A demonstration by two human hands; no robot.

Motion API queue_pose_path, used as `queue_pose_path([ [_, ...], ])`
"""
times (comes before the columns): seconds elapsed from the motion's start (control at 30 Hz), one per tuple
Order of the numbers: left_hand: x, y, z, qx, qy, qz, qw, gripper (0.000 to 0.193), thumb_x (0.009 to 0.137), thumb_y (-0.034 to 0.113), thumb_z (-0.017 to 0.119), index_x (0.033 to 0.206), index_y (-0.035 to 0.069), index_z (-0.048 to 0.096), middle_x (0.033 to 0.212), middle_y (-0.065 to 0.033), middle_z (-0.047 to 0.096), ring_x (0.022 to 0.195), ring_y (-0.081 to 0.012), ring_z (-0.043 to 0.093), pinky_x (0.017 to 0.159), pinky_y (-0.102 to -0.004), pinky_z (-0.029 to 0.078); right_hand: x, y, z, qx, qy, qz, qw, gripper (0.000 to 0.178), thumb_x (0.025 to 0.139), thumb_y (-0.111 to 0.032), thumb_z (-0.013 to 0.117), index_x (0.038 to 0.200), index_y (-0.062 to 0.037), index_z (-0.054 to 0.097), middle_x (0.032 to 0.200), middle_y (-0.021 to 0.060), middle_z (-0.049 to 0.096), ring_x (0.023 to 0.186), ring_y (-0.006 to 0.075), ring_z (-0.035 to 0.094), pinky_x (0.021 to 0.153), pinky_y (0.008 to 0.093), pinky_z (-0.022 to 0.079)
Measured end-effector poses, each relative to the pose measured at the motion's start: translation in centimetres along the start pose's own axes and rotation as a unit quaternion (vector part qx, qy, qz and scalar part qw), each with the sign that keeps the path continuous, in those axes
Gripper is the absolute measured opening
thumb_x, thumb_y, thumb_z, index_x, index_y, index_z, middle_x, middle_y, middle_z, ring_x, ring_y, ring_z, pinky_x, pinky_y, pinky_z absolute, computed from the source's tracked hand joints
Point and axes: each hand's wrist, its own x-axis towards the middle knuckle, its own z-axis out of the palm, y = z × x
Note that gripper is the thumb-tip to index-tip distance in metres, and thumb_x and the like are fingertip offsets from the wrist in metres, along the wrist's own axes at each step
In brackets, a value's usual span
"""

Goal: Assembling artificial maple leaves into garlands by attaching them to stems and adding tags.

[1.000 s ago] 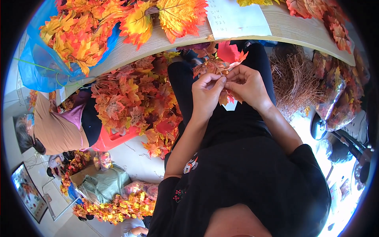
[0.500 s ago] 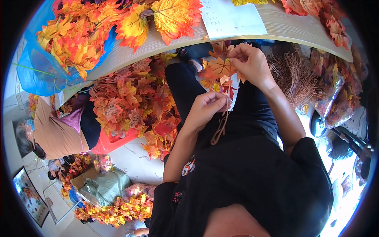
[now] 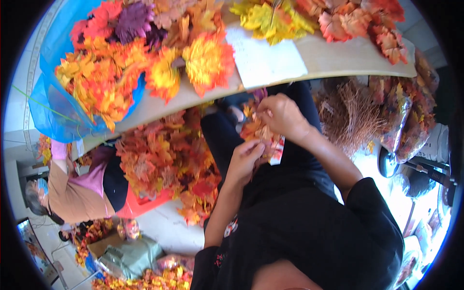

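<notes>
A strand of artificial maple leaves [image 3: 255, 129] in orange hangs over my lap, with a purple leaf [image 3: 261, 93] at its far end. My right hand [image 3: 286, 117] pinches the strand near its upper part, fingertips bent together. Closer to my body, my left hand [image 3: 245, 160] has thumb and forefinger closed on the strand's lower part. Exactly what lies between the fingertips is blurred. A white card with red marks [image 3: 277, 153] shows beside the left fingertips, partly behind the leaves.
Ahead, the curved table [image 3: 338, 60] bears a paper sheet [image 3: 268, 60], yellow leaves [image 3: 273, 21] and a blue bag [image 3: 53, 106] of leaves. A leaf heap [image 3: 159, 154] lies left, beside a seated person [image 3: 79, 195]. Brown twigs [image 3: 350, 113] and bagged leaves [image 3: 411, 111] stand right.
The view has shifted, so the table sits lower in it. My hands have drawn nearer each other along the strand. The twine loop below my left hand no longer shows; a purple leaf does.
</notes>
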Motion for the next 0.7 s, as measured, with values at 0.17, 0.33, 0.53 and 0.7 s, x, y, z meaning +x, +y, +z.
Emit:
queue_pose_path([
  [0.17, 0.3, -1.5, -2.6, -0.086, 0.067, -0.005, 0.994, 0.022, 0.092, 0.019, 0.049, 0.107, 0.003, 0.055, 0.09, -0.0068, 0.064, 0.08, -0.0148, 0.064, 0.057, -0.0206, 0.046, 2.9, -3.8, -5.3, 0.033, 0.108, -0.049, 0.992, 0.009, 0.075, -0.01, 0.063, 0.079, -0.0014, 0.065, 0.074, 0.0118, 0.063, 0.07, 0.0269, 0.06, 0.067, 0.0353, 0.048],
  [0.33, 0.5, -1.1, -2.0, -0.087, 0.085, 0.018, 0.992, 0.023, 0.092, 0.019, 0.049, 0.109, 0.005, 0.055, 0.09, -0.0046, 0.065, 0.077, -0.0119, 0.063, 0.051, -0.0177, 0.04, 11.4, 2.9, -11.9, -0.107, 0.306, 0.033, 0.945, 0.017, 0.076, -0.019, 0.059, 0.085, -0.0064, 0.066, 0.073, 0.0134, 0.064, 0.068, 0.0291, 0.063, 0.063, 0.039, 0.049],
  [0.53, 0.6, -0.7, -1.7, -0.088, 0.105, 0.03, 0.99, 0.023, 0.092, 0.02, 0.05, 0.109, 0.005, 0.056, 0.093, -0.0057, 0.065, 0.079, -0.0119, 0.064, 0.05, -0.0166, 0.039, 16.9, 5.1, -12.8, -0.184, 0.261, 0.033, 0.947, 0.024, 0.078, -0.024, 0.06, 0.089, -0.0036, 0.067, 0.076, 0.0139, 0.065, 0.072, 0.0303, 0.063, 0.067, 0.0368, 0.049],
  [0.7, 0.7, -0.9, -1.9, -0.076, 0.093, 0.027, 0.992, 0.024, 0.091, 0.02, 0.051, 0.109, 0.004, 0.055, 0.094, -0.0065, 0.065, 0.079, -0.0124, 0.064, 0.05, -0.0164, 0.039, 19.4, 5.7, -11.4, -0.246, 0.188, 0.131, 0.942, 0.024, 0.073, -0.025, 0.064, 0.084, -0.0041, 0.067, 0.075, 0.0144, 0.065, 0.073, 0.0309, 0.063, 0.069, 0.0385, 0.049],
])
